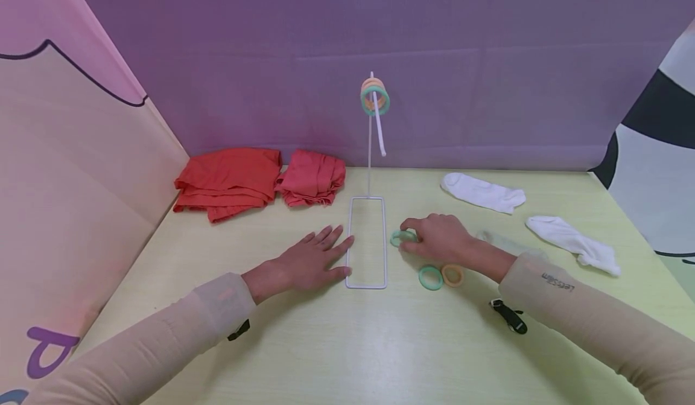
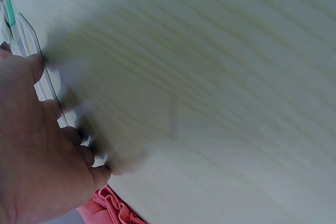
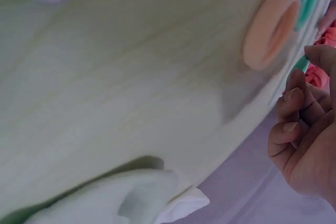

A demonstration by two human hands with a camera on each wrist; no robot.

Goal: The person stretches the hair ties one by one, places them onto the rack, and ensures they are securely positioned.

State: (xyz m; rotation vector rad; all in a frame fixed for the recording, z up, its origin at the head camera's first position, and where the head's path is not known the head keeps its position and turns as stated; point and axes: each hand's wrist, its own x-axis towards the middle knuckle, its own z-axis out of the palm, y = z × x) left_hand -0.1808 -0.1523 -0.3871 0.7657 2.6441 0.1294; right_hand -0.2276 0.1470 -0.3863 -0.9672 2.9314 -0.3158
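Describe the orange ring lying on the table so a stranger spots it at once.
Find the white wire stand on the table. From the near end of its base, look right to a green ring lying flat. The orange ring lies immediately to its right, set apart by colour as the only orange one on the table.

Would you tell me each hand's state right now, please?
Left hand: open, resting at the white stand's base.
Right hand: closed, pinching a green ring.
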